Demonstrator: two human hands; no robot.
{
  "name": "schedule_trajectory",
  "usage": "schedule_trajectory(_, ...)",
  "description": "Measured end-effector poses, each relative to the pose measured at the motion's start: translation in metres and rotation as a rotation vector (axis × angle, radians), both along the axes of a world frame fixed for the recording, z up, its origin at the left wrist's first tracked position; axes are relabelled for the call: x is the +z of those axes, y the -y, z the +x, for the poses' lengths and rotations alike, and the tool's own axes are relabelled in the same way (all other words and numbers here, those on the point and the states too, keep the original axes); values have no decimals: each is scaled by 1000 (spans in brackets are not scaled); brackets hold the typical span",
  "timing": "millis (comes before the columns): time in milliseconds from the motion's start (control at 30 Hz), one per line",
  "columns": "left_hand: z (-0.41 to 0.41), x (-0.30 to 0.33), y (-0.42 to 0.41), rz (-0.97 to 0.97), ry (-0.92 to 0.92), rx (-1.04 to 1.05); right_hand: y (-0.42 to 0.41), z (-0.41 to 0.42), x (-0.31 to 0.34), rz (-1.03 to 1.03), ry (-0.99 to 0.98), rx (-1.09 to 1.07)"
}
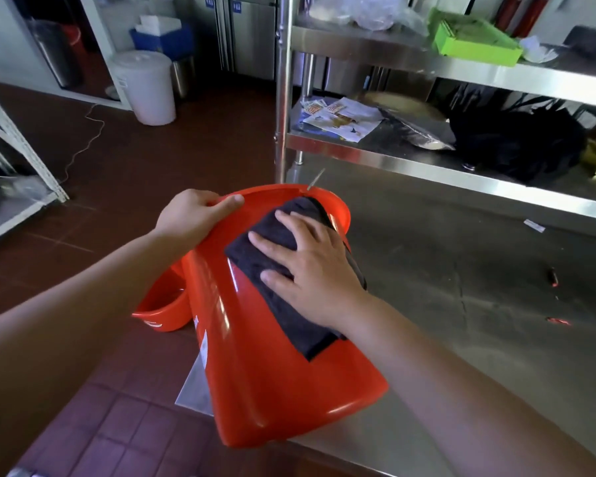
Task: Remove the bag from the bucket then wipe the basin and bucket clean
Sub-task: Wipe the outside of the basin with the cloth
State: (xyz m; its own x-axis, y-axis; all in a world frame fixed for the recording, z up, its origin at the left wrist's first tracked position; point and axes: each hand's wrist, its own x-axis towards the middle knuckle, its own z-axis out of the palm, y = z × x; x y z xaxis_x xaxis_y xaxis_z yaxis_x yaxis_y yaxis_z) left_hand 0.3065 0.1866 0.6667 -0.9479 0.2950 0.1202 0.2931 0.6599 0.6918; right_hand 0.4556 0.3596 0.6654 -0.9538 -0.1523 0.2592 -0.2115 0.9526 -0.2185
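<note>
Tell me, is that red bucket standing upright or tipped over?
Tipped. The red bucket lies on its side on the steel table, base toward the camera; the left hand grips its rim while the right hand presses a dark cloth on its wall.

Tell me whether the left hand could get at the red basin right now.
Probably not at once: the left hand grips the tipped bucket's rim, and the bucket's side hides most of the red basin beyond it.

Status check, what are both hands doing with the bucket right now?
Left hand grips bucket rim. Right hand flat, presses dark cloth on bucket's outer wall. Bucket tipped over counter edge. Basin behind, nothing blocking.
</note>
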Motion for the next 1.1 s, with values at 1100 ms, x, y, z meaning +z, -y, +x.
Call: schedule_trajectory(1100,-5,3,12,156,320,-138,-68,-22,-35,-643,52,-218)
